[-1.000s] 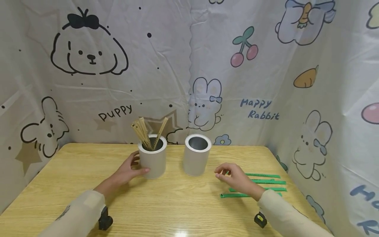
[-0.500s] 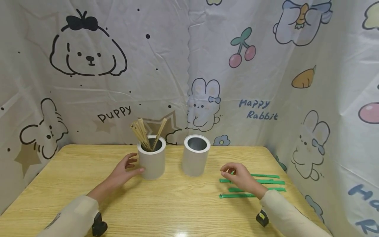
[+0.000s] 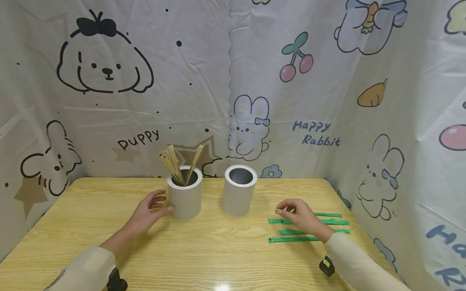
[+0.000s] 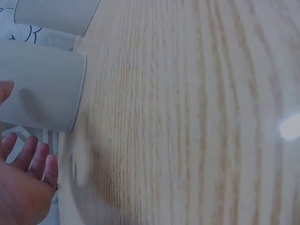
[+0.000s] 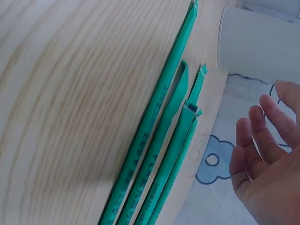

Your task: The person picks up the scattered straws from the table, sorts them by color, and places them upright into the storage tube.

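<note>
My left hand [image 3: 147, 210] is beside the left grey-white cup [image 3: 185, 204], its thumb and fingers spread and holding nothing. Several slim tan sticks [image 3: 171, 161] with dark printing lean out of that cup's top. In the left wrist view, the cup's side [image 4: 42, 86] shows just past my fingers. Over the left part of several long green wrapped sticks [image 3: 291, 240] hovers my right hand [image 3: 300, 216], fingers loosely bent with nothing in them. Dark lettering runs along the green sticks [image 5: 145, 136] in the right wrist view. The hand and sleeve cover parts of them in the head view.
A second grey-white cup [image 3: 237, 202] with a dark inside and nothing sticking out of it stands right of the first. Both are near the back of the wooden table [image 3: 204, 258]. A printed cloth [image 3: 204, 81] hangs behind and at the sides.
My left hand has drawn back leftward from the cup it was touching. My right hand has shifted right, further over the green sticks. The view has shifted slightly.
</note>
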Demonstrator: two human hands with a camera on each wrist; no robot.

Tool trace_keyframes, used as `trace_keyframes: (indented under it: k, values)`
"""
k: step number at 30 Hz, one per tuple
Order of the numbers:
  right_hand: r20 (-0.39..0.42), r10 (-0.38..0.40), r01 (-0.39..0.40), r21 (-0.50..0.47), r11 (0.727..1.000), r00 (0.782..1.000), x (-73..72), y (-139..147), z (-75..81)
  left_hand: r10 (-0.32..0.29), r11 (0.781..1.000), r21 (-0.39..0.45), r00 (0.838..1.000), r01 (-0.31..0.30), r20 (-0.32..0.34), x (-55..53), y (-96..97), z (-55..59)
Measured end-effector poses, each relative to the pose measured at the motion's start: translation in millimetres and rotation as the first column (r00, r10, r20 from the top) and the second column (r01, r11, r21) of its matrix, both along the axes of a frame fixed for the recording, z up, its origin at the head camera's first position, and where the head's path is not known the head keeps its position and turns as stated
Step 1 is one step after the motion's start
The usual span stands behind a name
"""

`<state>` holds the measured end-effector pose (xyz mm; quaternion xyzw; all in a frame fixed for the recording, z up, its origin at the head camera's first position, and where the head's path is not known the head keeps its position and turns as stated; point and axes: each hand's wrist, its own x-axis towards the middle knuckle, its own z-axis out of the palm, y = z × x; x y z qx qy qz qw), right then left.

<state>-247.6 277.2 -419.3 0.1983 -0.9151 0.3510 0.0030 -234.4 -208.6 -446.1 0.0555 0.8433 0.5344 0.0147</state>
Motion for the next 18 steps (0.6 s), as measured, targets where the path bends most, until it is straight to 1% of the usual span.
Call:
trace_keyframes:
  k: [4,9,14,18]
  values:
    - [0.002,-0.017,0.017,0.006,1.0,1.0,-1.5,7,-1.9,0.01,1.0,0.007,1.0,-0.01,-0.02,3.5,0.9,1.6]
    - [0.001,-0.023,0.023,-0.002,1.0,1.0,-3.9,14,-3.2,0.02,1.0,0.016,0.999,-0.019,-0.05,5.8,3.2,0.1]
    - [0.033,-0.033,0.032,0.01,0.999,0.999,-5.1,23,-4.5,0.01,0.999,0.033,0.999,-0.009,-0.04,9.9,5.8,-0.5]
    - [0.038,-0.047,0.047,0.017,0.999,0.998,-5.3,29,-4.8,0.016,0.999,0.051,0.999,-0.014,-0.042,12.3,8.0,1.5]
